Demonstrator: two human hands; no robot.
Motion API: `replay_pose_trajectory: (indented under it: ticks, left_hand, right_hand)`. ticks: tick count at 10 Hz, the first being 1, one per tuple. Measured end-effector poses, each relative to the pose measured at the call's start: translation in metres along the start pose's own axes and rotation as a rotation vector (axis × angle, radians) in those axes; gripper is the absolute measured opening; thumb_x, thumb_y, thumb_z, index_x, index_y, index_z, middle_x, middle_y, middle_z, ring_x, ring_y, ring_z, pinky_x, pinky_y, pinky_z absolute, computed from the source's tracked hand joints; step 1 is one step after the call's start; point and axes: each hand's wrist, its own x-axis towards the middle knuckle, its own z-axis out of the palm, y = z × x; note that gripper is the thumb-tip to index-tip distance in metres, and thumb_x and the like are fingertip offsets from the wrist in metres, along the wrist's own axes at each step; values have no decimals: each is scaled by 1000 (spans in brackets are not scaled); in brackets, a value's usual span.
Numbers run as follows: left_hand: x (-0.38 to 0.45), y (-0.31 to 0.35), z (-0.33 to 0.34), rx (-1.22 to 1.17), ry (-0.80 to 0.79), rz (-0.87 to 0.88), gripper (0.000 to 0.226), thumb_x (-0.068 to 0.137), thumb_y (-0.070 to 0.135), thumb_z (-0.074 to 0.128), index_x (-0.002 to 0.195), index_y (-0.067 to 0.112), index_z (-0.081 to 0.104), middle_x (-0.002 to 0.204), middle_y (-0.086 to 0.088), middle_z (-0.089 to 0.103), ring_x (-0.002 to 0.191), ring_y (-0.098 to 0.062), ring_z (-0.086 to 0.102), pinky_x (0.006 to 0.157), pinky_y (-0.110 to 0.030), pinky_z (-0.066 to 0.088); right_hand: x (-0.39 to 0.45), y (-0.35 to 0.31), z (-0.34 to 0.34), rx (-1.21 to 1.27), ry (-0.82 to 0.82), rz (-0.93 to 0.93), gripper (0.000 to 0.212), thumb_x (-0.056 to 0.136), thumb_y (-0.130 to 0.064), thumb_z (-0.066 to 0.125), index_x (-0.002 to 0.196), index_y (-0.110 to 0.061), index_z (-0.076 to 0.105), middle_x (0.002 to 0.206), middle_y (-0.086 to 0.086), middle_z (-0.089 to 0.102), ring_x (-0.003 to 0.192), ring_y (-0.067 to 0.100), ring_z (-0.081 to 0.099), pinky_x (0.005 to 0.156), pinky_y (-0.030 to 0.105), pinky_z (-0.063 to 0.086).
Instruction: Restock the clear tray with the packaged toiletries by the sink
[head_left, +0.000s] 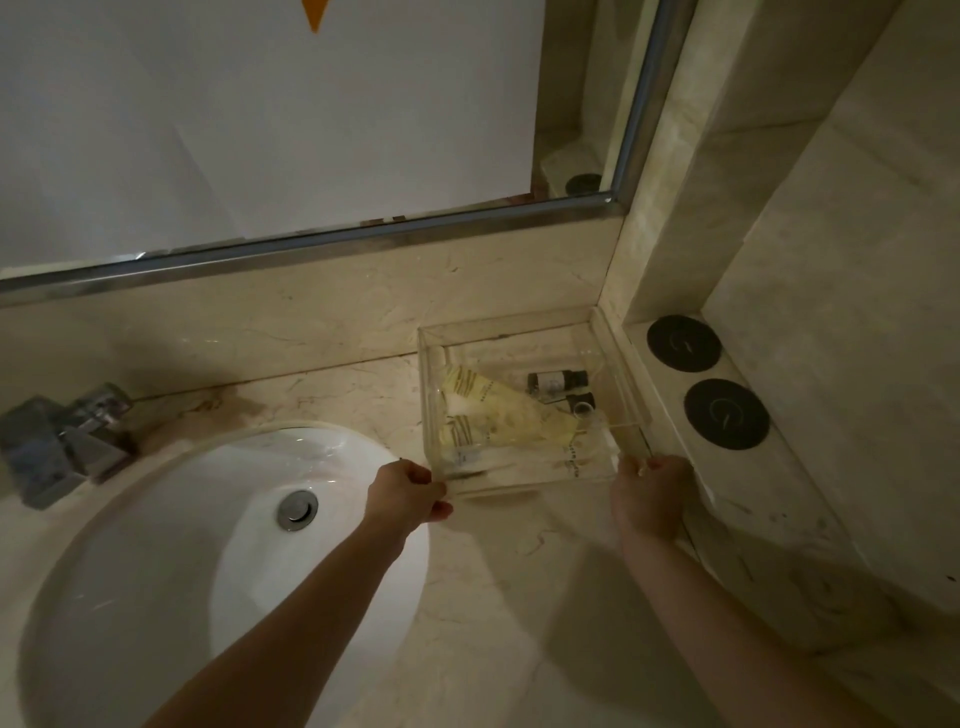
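Dim light blurred the packet labels beyond reading inside the clear tray. The left hand and right hand gripped its near corners, at six o'clock.

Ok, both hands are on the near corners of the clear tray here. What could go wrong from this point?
1. The clear tray is held only at its near corners by the left hand and right hand; it may tilt, sliding the yellow tubes and small dark bottle.
2. The left hand is close to the sink basin; spilled items could land there.
3. Dim light and clear walls make the edges hard to judge.
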Motion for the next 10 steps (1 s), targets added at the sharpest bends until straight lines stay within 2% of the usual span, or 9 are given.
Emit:
replay_pose_trajectory:
  ticks: [1, 2, 3, 5, 6, 7, 8, 9, 10]
  left_hand:
    - [1, -1, 1, -2, 21, 15, 12, 78, -3, 68, 86, 2, 60, 82, -14, 68, 66, -26, 72, 69, -33, 60]
    - [2, -4, 5, -85, 77, 12, 12, 79, -1, 69, 83, 3, 58, 80, -13, 67, 66, -27, 73, 73, -35, 59]
    - [7, 1, 8, -206, 122, -26, 15, 78, -7, 67, 82, 2, 56, 85, -15, 63, 72, -30, 72, 80, -39, 59]
    - [17, 18, 12, -332, 170, -60, 28, 72, -17, 64, 84, 4, 50, 86, -16, 59, 86, -36, 70, 86, -44, 57]
    - [21, 27, 14, -411, 175, -80, 33, 73, -18, 58, 96, 3, 48, 93, -17, 56, 88, -38, 69, 86, -43, 57]
    - [19, 32, 15, -492, 143, -106, 37, 76, -18, 52, 104, 5, 46, 100, -16, 52, 87, -36, 70, 74, -34, 58]
    - [15, 34, 13, -492, 114, -114, 36, 78, -17, 53, 104, 7, 46, 105, -17, 52, 87, -35, 70, 64, -27, 56]
    - [19, 35, 12, -475, 94, -121, 33, 80, -15, 52, 104, 8, 47, 104, -17, 53, 86, -34, 71, 62, -27, 56]
    - [15, 34, 6, -424, 71, -92, 25, 82, -12, 52, 100, 6, 48, 103, -18, 54, 86, -35, 70, 77, -36, 59]
  right_hand:
    - [-1, 2, 1, -11, -8, -17, 30, 93, -15, 56, 118, -9, 41, 98, 10, 52, 82, 29, 59, 69, 42, 54]
    - [5, 3, 7, 226, -95, 130, 30, 93, -3, 52, 119, -14, 43, 105, 17, 56, 78, 27, 65, 57, 31, 56]
    - [7, -3, 9, 365, -100, 148, 36, 91, 6, 50, 121, -13, 44, 104, 18, 57, 75, 23, 64, 54, 26, 53]
    - [14, -15, 20, 658, -154, 328, 48, 83, 11, 57, 124, -12, 46, 107, 19, 61, 88, 27, 67, 55, 24, 57]
    - [17, -22, 28, 807, -240, 438, 34, 84, 5, 62, 116, -5, 57, 109, 16, 66, 91, 25, 68, 64, 27, 58]
    - [21, -27, 35, 842, -297, 464, 26, 87, -4, 60, 113, -4, 62, 111, 12, 68, 93, 20, 67, 71, 27, 58]
    - [23, -26, 37, 845, -301, 473, 28, 88, -3, 57, 115, -3, 62, 113, 13, 67, 91, 17, 65, 66, 25, 56]
    - [26, -25, 37, 764, -305, 478, 25, 87, -3, 59, 112, 0, 62, 109, 12, 65, 86, 17, 63, 57, 21, 56]
    - [20, -25, 29, 544, -253, 461, 9, 90, -5, 53, 90, -5, 62, 95, 11, 61, 70, 15, 56, 58, 21, 47]
